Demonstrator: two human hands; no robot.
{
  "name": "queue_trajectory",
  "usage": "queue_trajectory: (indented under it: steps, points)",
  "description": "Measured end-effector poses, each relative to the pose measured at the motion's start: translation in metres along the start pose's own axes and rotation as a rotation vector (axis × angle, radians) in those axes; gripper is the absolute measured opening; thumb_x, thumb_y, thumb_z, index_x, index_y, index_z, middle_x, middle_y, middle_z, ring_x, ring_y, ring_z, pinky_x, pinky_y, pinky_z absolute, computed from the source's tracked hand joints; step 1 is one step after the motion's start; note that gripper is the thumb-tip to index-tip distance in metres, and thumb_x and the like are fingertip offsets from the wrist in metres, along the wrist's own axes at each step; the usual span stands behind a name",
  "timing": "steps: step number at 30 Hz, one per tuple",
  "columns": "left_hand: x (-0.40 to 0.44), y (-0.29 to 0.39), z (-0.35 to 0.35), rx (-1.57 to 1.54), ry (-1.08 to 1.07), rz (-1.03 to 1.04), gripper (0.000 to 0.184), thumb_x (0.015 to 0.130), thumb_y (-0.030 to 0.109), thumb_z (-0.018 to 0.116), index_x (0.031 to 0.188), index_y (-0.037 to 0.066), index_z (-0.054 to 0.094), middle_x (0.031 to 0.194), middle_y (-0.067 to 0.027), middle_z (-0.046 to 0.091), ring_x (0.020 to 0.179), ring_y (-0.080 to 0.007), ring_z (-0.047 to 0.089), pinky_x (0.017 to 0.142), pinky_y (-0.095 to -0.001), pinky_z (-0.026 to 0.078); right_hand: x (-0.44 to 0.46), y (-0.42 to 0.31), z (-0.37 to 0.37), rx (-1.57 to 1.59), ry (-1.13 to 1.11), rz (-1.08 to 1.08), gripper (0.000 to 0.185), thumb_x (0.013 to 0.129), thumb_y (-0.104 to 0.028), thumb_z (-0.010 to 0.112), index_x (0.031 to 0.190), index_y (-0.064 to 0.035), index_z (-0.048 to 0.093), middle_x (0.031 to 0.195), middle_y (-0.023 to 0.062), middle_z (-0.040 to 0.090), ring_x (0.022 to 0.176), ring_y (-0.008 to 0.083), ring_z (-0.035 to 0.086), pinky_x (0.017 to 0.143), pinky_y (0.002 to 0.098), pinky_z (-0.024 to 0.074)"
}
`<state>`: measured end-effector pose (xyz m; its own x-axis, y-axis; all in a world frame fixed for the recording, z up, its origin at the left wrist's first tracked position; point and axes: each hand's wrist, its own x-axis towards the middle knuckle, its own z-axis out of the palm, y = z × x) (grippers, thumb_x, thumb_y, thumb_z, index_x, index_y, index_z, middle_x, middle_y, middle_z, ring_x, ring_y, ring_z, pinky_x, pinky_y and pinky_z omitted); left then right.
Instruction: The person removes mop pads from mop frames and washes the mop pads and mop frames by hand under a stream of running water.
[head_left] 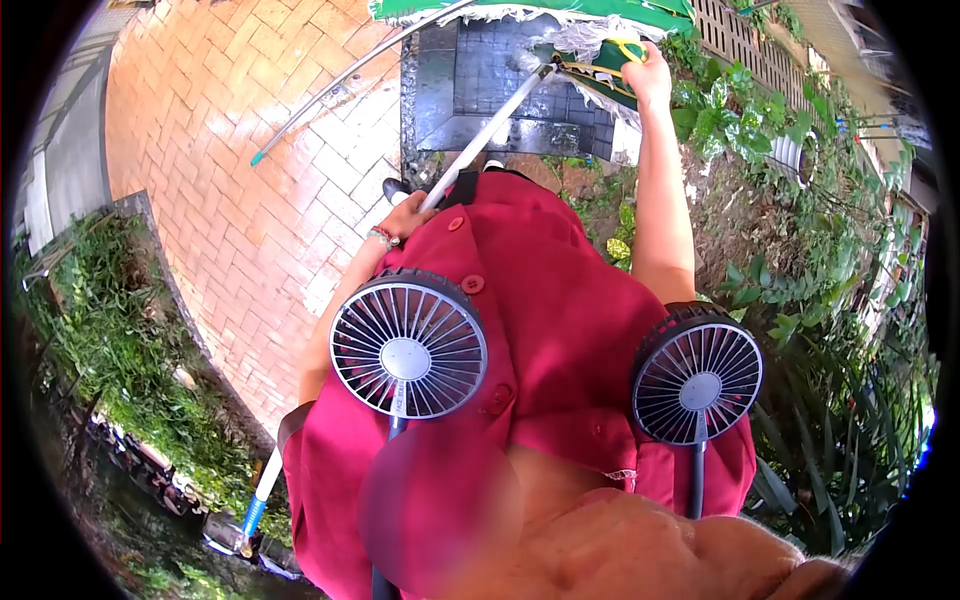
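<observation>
My left hand (408,215) is closed around a long white mop pole (495,125), which slants up to a joint near the top centre. My right hand (648,78) grips the yellow frame (626,48) at the far end of the pole. Green cloth with pale fringe (600,97) hangs around this frame, partly hidden by it. The pole's blue end (253,517) shows at lower left, behind my arm. Under the frame lies a wet dark tiled basin or floor patch (500,75).
Another green mop head with white fringe (540,8) lies at the top, and a grey pole (340,83) rests on the brick paving (230,120). Plants (735,115) grow on the right, grass (120,310) on the left. Two small fans (405,358) sit before my chest.
</observation>
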<state>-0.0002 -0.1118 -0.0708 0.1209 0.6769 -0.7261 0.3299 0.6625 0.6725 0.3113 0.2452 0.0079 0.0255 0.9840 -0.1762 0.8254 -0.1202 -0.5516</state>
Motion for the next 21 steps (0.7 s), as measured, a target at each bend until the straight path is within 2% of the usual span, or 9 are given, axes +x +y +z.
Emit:
queue_trajectory:
  steps: [3,6,7,10,11,13,17,18,21]
  points:
    - [0.003,-0.012,-0.008,0.006,-0.034,-0.008,0.042,0.081,0.037,0.059,0.107,0.004,0.053,0.093,-0.0169,0.060,0.089,-0.0270,0.059,0.078,-0.0345,0.045,-0.019,-0.010,0.006,-0.036,0.091,-0.042,0.042,0.060,-0.014,0.056,0.102,-0.0116,0.059,0.089,0.0171,0.064,0.088,0.0343,0.060,0.078,0.0405,0.0466]
    - [0.002,-0.029,-0.013,0.024,-0.048,-0.041,0.044,0.079,0.036,0.060,0.107,0.004,0.053,0.094,-0.0174,0.061,0.089,-0.0265,0.059,0.078,-0.0338,0.045,-0.048,-0.011,0.011,-0.064,0.009,-0.030,0.040,0.061,-0.014,0.056,0.101,-0.0134,0.060,0.090,0.0193,0.063,0.089,0.0349,0.059,0.079,0.0401,0.0460]
    - [0.001,-0.032,-0.015,0.035,-0.047,-0.055,0.045,0.078,0.036,0.061,0.108,0.004,0.054,0.094,-0.0176,0.062,0.089,-0.0263,0.060,0.078,-0.0336,0.045,-0.056,0.003,0.028,-0.109,0.104,-0.037,0.040,0.062,-0.016,0.059,0.102,-0.0151,0.060,0.091,0.0204,0.060,0.089,0.0368,0.057,0.078,0.0417,0.0453]
    - [-0.006,-0.025,-0.029,0.088,-0.082,-0.160,0.046,0.074,0.034,0.063,0.106,0.003,0.056,0.090,-0.0177,0.063,0.087,-0.0260,0.061,0.078,-0.0328,0.046,-0.094,0.010,0.047,-0.078,0.097,-0.041,0.040,0.064,-0.014,0.062,0.104,-0.0157,0.058,0.093,0.0195,0.055,0.090,0.0374,0.053,0.078,0.0436,0.0430]
    - [-0.008,-0.020,-0.033,0.126,-0.082,-0.157,0.045,0.074,0.033,0.063,0.106,0.003,0.057,0.088,-0.0174,0.064,0.085,-0.0261,0.061,0.077,-0.0327,0.046,-0.107,0.012,0.056,-0.117,0.135,-0.048,0.042,0.064,-0.011,0.061,0.106,-0.0163,0.056,0.094,0.0188,0.054,0.092,0.0371,0.050,0.081,0.0428,0.0419]
    - [-0.009,-0.014,-0.035,0.201,-0.085,-0.153,0.044,0.072,0.031,0.063,0.104,0.002,0.058,0.085,-0.0170,0.064,0.083,-0.0261,0.062,0.075,-0.0327,0.047,-0.135,0.004,0.059,-0.159,0.060,0.009,0.044,0.064,-0.011,0.061,0.107,-0.0164,0.055,0.095,0.0179,0.053,0.091,0.0370,0.050,0.081,0.0430,0.0414]
    - [-0.001,-0.023,-0.031,0.127,-0.168,-0.124,0.040,0.071,0.027,0.062,0.098,-0.003,0.059,0.077,-0.0118,0.063,0.071,-0.0209,0.060,0.066,-0.0317,0.048,-0.180,0.012,0.083,-0.178,0.070,0.011,0.045,0.063,-0.009,0.061,0.106,-0.0175,0.053,0.101,0.0149,0.051,0.095,0.0347,0.048,0.081,0.0427,0.0412]
    - [-0.010,-0.002,-0.032,-0.012,-0.200,-0.158,0.036,0.071,0.025,0.062,0.092,-0.004,0.058,0.071,-0.0085,0.060,0.063,-0.0172,0.058,0.060,-0.0295,0.047,-0.192,0.014,0.086,-0.183,0.047,0.033,0.048,0.062,-0.008,0.061,0.108,-0.0176,0.052,0.103,0.0143,0.049,0.097,0.0339,0.047,0.083,0.0416,0.0407]
    - [-0.005,-0.012,-0.028,-0.109,-0.239,-0.181,0.032,0.071,0.022,0.063,0.089,-0.004,0.057,0.067,-0.0063,0.058,0.059,-0.0152,0.056,0.056,-0.0275,0.046,-0.220,0.028,0.099,-0.188,0.070,-0.017,0.050,0.061,-0.006,0.061,0.109,-0.0153,0.051,0.103,0.0145,0.048,0.100,0.0328,0.046,0.087,0.0398,0.0386]
